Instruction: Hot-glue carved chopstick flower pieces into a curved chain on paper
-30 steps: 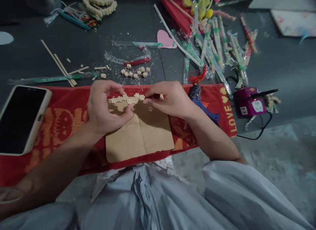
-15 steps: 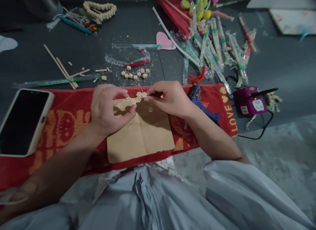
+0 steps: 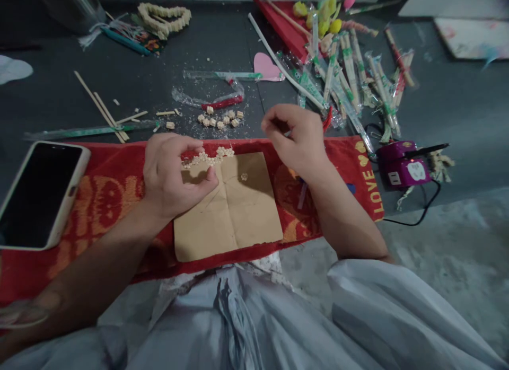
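Note:
My left hand point(image 3: 170, 168) pinches a lacy strip of small flower-shaped wooden pieces point(image 3: 212, 159) between thumb and fingers, over the top edge of a creased brown cardboard sheet point(image 3: 238, 216). One loose flower-shaped piece point(image 3: 244, 177) lies on the cardboard. My right hand point(image 3: 296, 134) is raised to the right of the strip, apart from it. Its thumb and fingertips are closed together; whether anything tiny is between them is hidden. Beneath that hand and forearm, a blue tool is mostly covered, with a blue end point(image 3: 350, 188) showing.
A red towel point(image 3: 111, 200) lies under the cardboard, with a phone point(image 3: 40, 195) at left. Beyond it are short wooden pieces point(image 3: 220, 124), thin sticks point(image 3: 93, 105) and plastic wrappers point(image 3: 222, 102). Wrapped chopsticks point(image 3: 350, 68) and a purple corded device point(image 3: 401, 163) are at right.
My right hand has let go of the strip's right end and moved up and right, now covering most of the blue tool. My left hand keeps hold of the strip.

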### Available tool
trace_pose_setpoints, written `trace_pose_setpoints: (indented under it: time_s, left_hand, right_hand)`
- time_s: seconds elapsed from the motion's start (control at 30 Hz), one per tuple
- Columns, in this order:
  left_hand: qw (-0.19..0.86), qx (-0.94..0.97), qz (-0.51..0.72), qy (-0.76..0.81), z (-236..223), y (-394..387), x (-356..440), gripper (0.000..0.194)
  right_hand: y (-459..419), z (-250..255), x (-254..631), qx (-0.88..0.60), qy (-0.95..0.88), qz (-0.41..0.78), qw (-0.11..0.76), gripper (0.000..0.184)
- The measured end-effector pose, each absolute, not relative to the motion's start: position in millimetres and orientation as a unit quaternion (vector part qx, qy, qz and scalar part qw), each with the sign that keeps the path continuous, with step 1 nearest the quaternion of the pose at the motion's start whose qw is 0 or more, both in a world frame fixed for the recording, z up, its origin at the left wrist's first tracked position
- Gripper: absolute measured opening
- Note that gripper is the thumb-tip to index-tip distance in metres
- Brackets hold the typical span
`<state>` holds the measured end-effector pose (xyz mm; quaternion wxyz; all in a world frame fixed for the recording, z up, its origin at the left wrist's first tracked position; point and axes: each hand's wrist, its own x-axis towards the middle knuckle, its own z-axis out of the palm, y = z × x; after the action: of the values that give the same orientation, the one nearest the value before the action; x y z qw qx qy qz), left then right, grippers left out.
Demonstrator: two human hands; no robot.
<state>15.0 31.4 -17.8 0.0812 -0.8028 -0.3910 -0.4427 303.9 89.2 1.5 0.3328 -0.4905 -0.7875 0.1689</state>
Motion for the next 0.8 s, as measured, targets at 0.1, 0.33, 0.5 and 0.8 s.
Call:
trace_pose_setpoints:
  time_s: [0.1,0.33,0.5,0.8]
  left_hand:
    - [0.087,-0.817,-0.432,-0.372,-14.9,32.0,12.6,0.04]
    - [0.018,-0.797,-0.46,-0.391,-14.4,28.8,18.3,0.046]
    - [0.075,-0.803,-0.473,-0.355,-18.4,31.4,21.7,0.043]
    - [0.082,-0.81,-0.474,-0.334,-21.6,30.6,18.7,0.046]
  right_hand:
    - [94.7,1.1,311.6,-0.523,-0.777,0.125,0.326,0.02]
    - [70.7,8.0,278.3,-0.354,-0.764,0.444,0.307,0.027]
    - [65.4,4.1,262.5,-0.322,-0.691,0.579,0.289,0.066]
    - [65.5,1.0,260.3,-0.319,-0.609,0.681,0.254,0.069]
